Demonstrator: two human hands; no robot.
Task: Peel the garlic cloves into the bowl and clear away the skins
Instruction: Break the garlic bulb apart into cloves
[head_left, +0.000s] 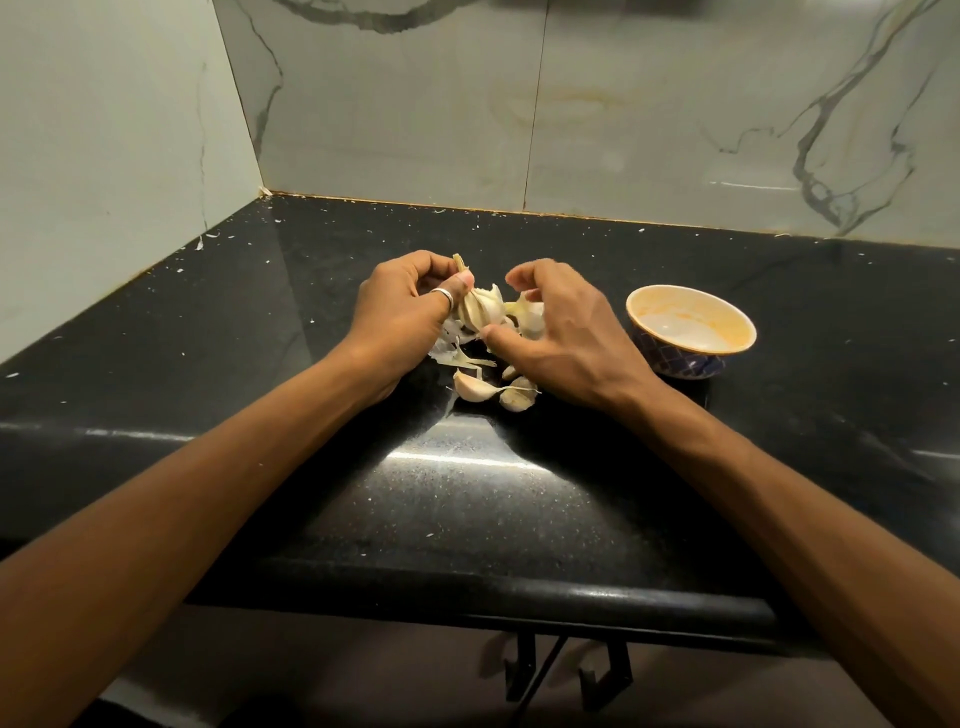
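Head — left hand (400, 312) round garlic bulb (480, 309)

Dim warm light, countertop (467, 467) glare, wide-angle edge distortion.

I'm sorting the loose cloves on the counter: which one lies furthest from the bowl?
The leftmost clove, lying just below the skins; the other loose cloves sit further right, beside the right hand.
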